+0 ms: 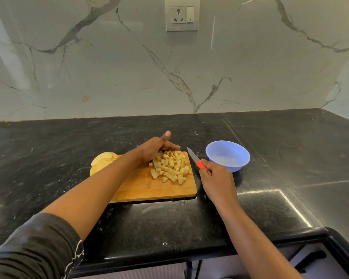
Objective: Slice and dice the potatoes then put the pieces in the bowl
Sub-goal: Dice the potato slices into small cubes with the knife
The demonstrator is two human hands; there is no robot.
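Head view, the only view on hand.

1. Board (159, 188): wooden, lying flat on the black counter (270, 148), near the middle of my picture.
2. Dice (170, 166): a loose pile of pale potato cubes on the board's far right part. None show in the bowl.
3. Slices (102, 160): a few round potato slices, overlapping, at the board's far left end. My left forearm hides where they meet the board, so I cannot tell how much of them rests on it.
4. Bowl (230, 168): light blue, upright on the counter, just right of the board and apart from it.
5. Left hand (155, 148): reaches across the board to the pile's left and far side. The fingers lie straight and together against the cubes, curling round none of them (thumb raised clear).
6. Right hand (216, 178): rests on the counter between board and bowl, fingers wrapped round the red handle of the knife (196, 161). The blade points away and to the left, off the board, near its right edge and touching no potato.
7. Sleeve (34, 244): dark, pushed up on my left arm.
8. Wall (109, 67): veined marble behind the counter, carrying a socket (182, 14).
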